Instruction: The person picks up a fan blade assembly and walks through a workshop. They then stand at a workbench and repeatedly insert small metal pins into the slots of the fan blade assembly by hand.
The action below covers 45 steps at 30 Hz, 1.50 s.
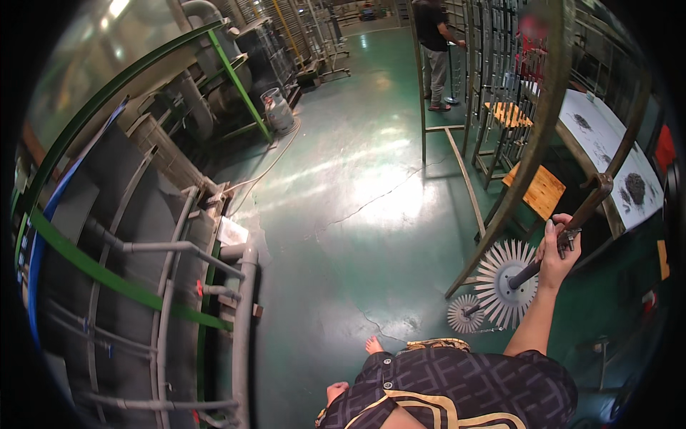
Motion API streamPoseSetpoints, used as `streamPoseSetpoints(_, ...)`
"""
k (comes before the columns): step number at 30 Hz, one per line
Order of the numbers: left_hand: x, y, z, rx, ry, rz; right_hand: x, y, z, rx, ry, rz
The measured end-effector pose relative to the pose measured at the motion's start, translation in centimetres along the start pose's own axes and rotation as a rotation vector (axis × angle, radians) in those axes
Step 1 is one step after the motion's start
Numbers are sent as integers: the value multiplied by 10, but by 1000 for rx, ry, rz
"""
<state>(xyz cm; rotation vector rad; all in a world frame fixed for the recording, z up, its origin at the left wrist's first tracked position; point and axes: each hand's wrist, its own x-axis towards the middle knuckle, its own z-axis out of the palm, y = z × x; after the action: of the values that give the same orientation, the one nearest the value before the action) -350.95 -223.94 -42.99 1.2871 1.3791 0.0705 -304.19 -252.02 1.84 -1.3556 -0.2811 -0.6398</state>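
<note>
I had the right-hand grip (559,247) closed around the upper end of a dark, cylindrical metal shaft (527,274); no left hand showed to me. A pale round metal disc with radiating blades (501,284) stood at the shaft's lower end. I judged a firm, level hold best, sparing its blades knocks against the brown metal frame post (550,125) alongside.

From the floor's middle (336,214), pipes (249,300) stand at eight o'clock, a gas cylinder (277,111) at eleven, a person (433,50) beyond the frame (465,179) at one, a stool (536,189) left of a table (607,129) toward three, and, at four, a wheel (495,280) whose shaft (527,274) reaches the right hand (557,257).
</note>
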Motion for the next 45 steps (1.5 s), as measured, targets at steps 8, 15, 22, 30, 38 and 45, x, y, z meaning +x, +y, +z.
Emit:
streamPoseSetpoints(8,204,290,-75,398,102,478,-1,8,127,-213,49,-78)
streamPoseSetpoints(15,231,520,41,426,-228,826,14,54,199,-347,210,-77)
streamPoseSetpoints(22,289,586,87,669,-450,816,57,93,250,-413,412,-60)
streamPoseSetpoints(30,406,555,69,773,-511,372,108,128,284,-391,568,-40)
streamPoseSetpoints(38,526,603,77,913,-475,179,134,184,304,-254,569,-92)
streamPoseSetpoints(45,591,790,195,915,-638,358,163,253,332,-525,921,-170)
